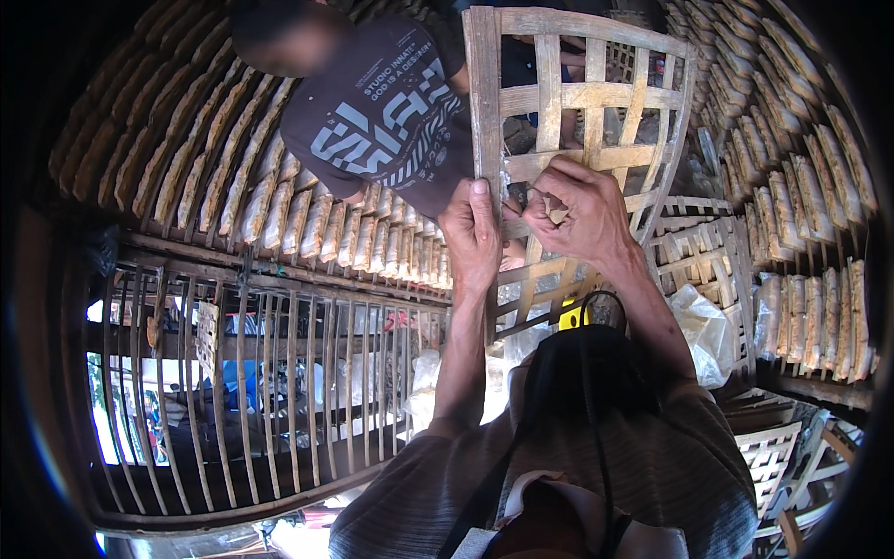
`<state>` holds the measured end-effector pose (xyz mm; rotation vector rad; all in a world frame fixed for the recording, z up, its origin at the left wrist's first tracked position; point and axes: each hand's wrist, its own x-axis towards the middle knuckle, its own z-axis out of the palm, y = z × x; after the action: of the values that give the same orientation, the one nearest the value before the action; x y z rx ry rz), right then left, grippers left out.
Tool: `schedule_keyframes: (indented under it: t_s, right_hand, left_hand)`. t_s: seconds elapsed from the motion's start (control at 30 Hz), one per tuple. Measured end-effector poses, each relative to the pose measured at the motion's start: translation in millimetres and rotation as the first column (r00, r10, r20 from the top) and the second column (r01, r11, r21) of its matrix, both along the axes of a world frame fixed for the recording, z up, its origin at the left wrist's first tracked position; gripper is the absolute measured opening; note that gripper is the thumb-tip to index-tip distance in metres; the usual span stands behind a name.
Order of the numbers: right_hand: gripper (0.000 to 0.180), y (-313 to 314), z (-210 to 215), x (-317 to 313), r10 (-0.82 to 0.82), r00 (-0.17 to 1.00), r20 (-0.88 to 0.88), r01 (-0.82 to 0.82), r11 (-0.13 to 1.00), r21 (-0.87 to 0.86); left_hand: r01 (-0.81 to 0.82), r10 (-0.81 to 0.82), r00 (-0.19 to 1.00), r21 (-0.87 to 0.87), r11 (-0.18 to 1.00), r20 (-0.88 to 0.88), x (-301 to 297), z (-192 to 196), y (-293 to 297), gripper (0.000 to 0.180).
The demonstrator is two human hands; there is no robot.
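In front of me stands a woven bamboo panel [484, 102], an open lattice of flat strips with a thick board along its left side. My left hand [472, 228] is closed around that board, with the thumb lying up along its face. Close beside it, my right hand [585, 210] is held in a pinch over the lattice, its fingertips curled towards the board. Something thin seems to run between the two hands, but what the right fingers hold is too small to make out.
Racks carry rows of whitish-brown plastic-wrapped slabs [349, 228] on both sides. A person in a dark printed T-shirt [386, 112] is close by, beyond the panel. Slatted bamboo railing [219, 391] stands left. More woven panels [703, 265] and clear plastic [703, 335] lie right.
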<state>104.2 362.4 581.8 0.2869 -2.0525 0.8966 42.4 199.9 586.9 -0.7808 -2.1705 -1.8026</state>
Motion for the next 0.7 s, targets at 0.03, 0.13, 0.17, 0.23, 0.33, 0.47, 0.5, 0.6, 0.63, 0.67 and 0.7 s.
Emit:
schedule_keyframes:
  t_s: [0.03, 0.13, 0.17, 0.23, 0.33, 0.47, 0.5, 0.6, 0.63, 0.67, 0.7]
  right_hand:
    - [0.015, -3, -2, 0, -0.017, 0.999, 0.038, 0.019, 0.998, -0.068]
    - [0.018, -17, 5, -9, -0.027, 0.991, -0.131, -0.005, 0.971, -0.238]
    - [0.022, -17, 5, -10, -0.049, 0.99, -0.136, 0.022, 0.981, -0.192]
    - [0.029, -17, 5, -12, -0.084, 0.985, -0.15, 0.07, 0.992, -0.101]
    - [0.029, -18, -2, -13, -0.089, 0.967, -0.238, 0.086, 0.996, -0.025]
    - [0.026, -22, -1, -15, -0.085, 0.978, -0.19, 0.073, 0.995, -0.07]
    - [0.026, -25, 3, -15, -0.098, 0.979, -0.181, 0.084, 0.993, -0.081]
    - [0.026, -26, 4, -15, -0.152, 0.985, -0.086, 0.138, 0.98, -0.146]
    - [0.027, -26, 2, -14, -0.17, 0.985, -0.043, 0.16, 0.972, -0.171]
    - [0.025, -24, 1, -13, -0.153, 0.988, -0.031, 0.143, 0.966, -0.215]
    - [0.024, -22, 0, -11, -0.134, 0.991, -0.019, 0.125, 0.958, -0.258]
  left_hand:
    - [0.012, -0.012, 0.999, -0.002, 1.0, 0.04, 0, 4, -2, 0.046]
    - [0.029, -0.026, 0.998, -0.048, 0.998, 0.055, -1, 4, -2, 0.048]
    - [0.031, -0.028, 0.999, -0.069, 0.997, 0.042, -2, 4, -1, 0.05]
    - [0.033, -0.028, 0.997, -0.073, 0.997, 0.069, 1, 7, -1, 0.048]
    - [0.018, -0.014, 0.999, -0.066, 0.998, 0.05, 0, 6, 0, 0.046]
    - [-0.035, 0.034, 0.999, -0.038, 0.999, -0.024, -9, -3, -3, 0.042]
    - [-0.029, 0.028, 0.999, -0.045, 0.999, -0.02, -9, -4, -4, 0.042]
    - [-0.011, 0.01, 1.0, -0.058, 0.998, -0.009, -7, -5, -5, 0.043]
    - [-0.004, 0.004, 1.0, -0.055, 0.998, -0.005, -5, -4, -4, 0.043]
    - [0.003, -0.003, 1.0, -0.052, 0.999, -0.001, -4, -3, -4, 0.044]
    - [0.002, -0.001, 1.0, -0.038, 0.999, 0.018, -4, -1, -5, 0.044]
